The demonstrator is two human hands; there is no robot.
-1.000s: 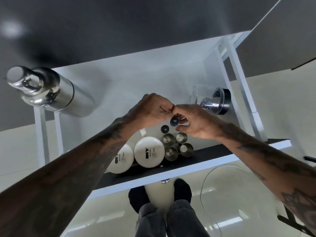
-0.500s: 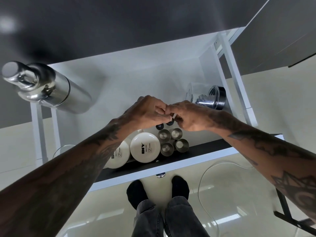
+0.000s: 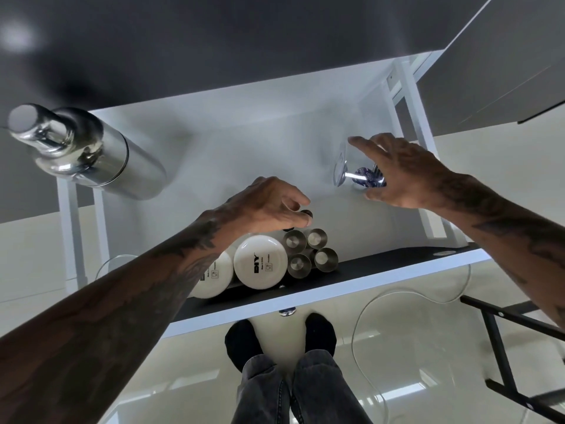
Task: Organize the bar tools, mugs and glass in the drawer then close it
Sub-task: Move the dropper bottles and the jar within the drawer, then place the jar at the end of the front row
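The open white drawer point(image 3: 244, 154) is taking up most of the view, its dark front edge lying nearest the person's feet. Half a second ago both hands were pinched together over the cluster of small pieces at the drawer's front; now they are parting, which suggests the fiddly placing there is done and the next item is being fetched.

The steel cocktail shaker point(image 3: 91, 151) is lying on its side at the drawer's left, well apart from both hands. Two white mugs point(image 3: 260, 262) are sitting bottoms toward the camera at the front, and just beside them four steel jiggers point(image 3: 310, 254) are packed in a tight square.

The right hand point(image 3: 400, 175) is reaching to the drawer's right side, fingers point(image 3: 363, 145) spread wide and closing around the clear stemmed glass point(image 3: 344, 166) and the shiny metal piece with a dark printed end point(image 3: 365, 175) beside it; whether it is already gripping either, I cannot tell.

The left hand point(image 3: 269, 206) is hovering above the jiggers with fingers loosely curled, touching a small dark cap point(image 3: 306, 213) at the tips; a firm hold is not clear.

The drawer is not yet closed.
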